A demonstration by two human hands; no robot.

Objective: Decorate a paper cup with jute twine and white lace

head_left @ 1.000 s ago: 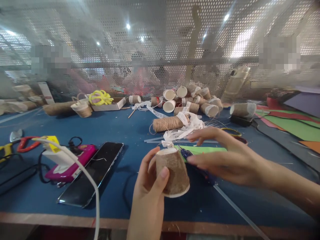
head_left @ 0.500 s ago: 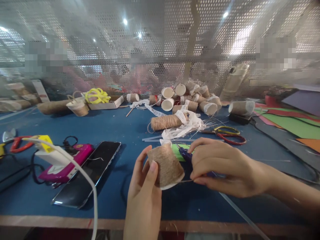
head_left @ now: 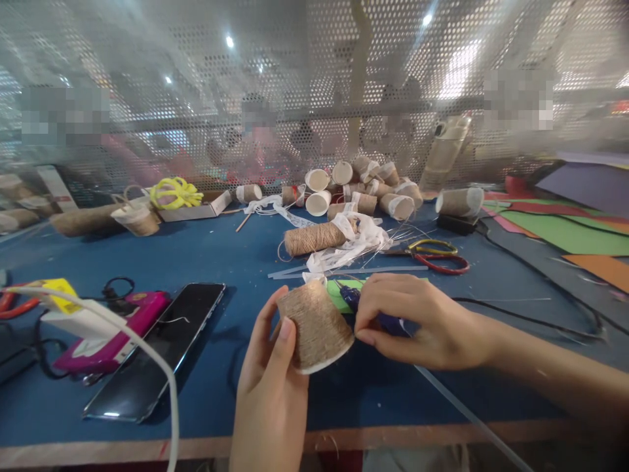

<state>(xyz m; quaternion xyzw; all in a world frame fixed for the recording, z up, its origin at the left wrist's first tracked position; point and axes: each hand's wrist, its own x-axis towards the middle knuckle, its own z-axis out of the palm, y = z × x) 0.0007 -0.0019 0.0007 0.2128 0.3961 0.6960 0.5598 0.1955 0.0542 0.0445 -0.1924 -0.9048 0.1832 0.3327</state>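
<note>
My left hand grips a paper cup wrapped in jute twine, held upside down and tilted, low in the middle of the view. My right hand is closed around a dark blue glue gun, whose tip sits close to the cup's side. A green paper strip lies on the blue table just behind the cup. A spool of jute twine lies further back beside crumpled white lace ribbon.
A black phone, a pink device and a white charger with its cable lie at left. Scissors lie right of the spool. A pile of wrapped cups sits before the perforated screen. Coloured paper sheets lie at right.
My right hand went from open above the table to closed on the glue gun, and brought it against the cup. The cup tilted and moved slightly left.
</note>
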